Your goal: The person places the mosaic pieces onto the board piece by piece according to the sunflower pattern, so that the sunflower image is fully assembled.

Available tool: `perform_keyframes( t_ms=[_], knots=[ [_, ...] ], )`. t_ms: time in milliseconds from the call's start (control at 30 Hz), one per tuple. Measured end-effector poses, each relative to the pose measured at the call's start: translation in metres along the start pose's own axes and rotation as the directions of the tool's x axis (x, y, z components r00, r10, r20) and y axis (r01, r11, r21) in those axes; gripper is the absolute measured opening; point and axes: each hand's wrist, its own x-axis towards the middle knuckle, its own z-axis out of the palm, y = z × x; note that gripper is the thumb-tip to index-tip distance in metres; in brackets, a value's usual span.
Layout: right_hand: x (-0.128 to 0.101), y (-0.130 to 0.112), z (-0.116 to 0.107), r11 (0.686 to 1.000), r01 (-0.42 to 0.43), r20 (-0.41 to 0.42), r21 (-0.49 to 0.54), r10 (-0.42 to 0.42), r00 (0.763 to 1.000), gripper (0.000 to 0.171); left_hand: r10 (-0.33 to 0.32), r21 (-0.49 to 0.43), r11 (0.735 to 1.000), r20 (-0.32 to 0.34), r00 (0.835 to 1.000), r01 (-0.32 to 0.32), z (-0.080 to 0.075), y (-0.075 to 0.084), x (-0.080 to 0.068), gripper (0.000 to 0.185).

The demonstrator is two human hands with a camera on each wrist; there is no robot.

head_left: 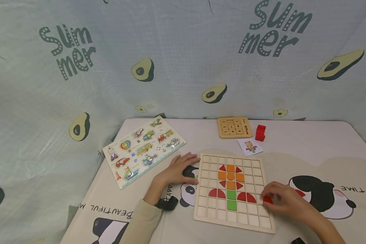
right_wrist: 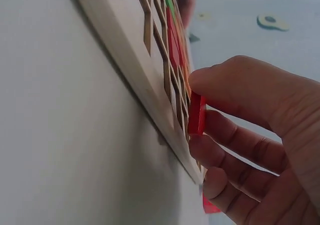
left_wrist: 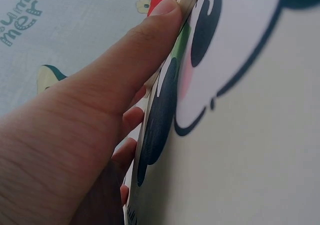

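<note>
A wooden grid board (head_left: 211, 212) lies on the table, its middle cells filled with red, orange and green pieces in a flower-like pattern. My right hand (head_left: 288, 200) is over the board's right edge, pinching a small red piece (right_wrist: 196, 116) between thumb and fingertips. Beyond that hand, another red piece (head_left: 300, 192) shows partly on the cloth. On the opposite side, my left hand (head_left: 177, 172) rests with its thumb against the board's left edge and its fingers stretched out. A small pattern card (head_left: 250, 146) showing a similar flower lies behind the board.
Back left lies a vehicle picture puzzle (head_left: 144, 149), close to the left hand. A wooden number slide puzzle (head_left: 234, 128) is at the back, with stacked red pieces (head_left: 260, 133) standing beside it. A printed cloth backdrop (head_left: 177, 67) hangs behind the table.
</note>
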Motion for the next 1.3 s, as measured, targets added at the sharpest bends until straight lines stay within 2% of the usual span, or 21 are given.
perform_keyframes(
  t_ms=[100,267,500,767,967,1300],
  knots=[
    [0.003,-0.005,0.005,0.999,-0.031,0.051,-0.012,0.031,0.998,0.027,0.004,-0.003,1.0,0.0,1.0,-0.004,0.0,0.0,0.0,0.083],
    [0.009,-0.016,0.014,1.0,-0.028,0.115,0.005,0.027,0.993,0.019,0.007,-0.004,1.0,0.002,1.0,-0.007,-0.001,0.0,-0.001,0.083],
    [0.017,-0.034,0.022,0.99,-0.138,0.202,0.005,0.134,0.97,0.012,0.004,-0.003,1.0,0.003,1.0,-0.004,-0.001,0.0,-0.001,0.083],
    [0.022,-0.044,0.03,0.992,-0.104,0.217,-0.075,0.118,0.969,0.009,-0.003,-0.007,1.0,0.008,1.0,0.003,0.0,0.0,0.0,0.083],
    [0.021,-0.042,0.026,0.99,-0.141,0.285,-0.019,0.14,0.948,0.011,-0.001,0.006,1.0,0.011,1.0,0.001,0.001,-0.002,0.001,0.083],
    [0.017,-0.037,0.029,0.992,-0.119,0.248,0.032,0.107,0.963,0.012,-0.011,0.005,1.0,0.016,1.0,0.011,0.001,-0.002,0.001,0.084]
  ],
)
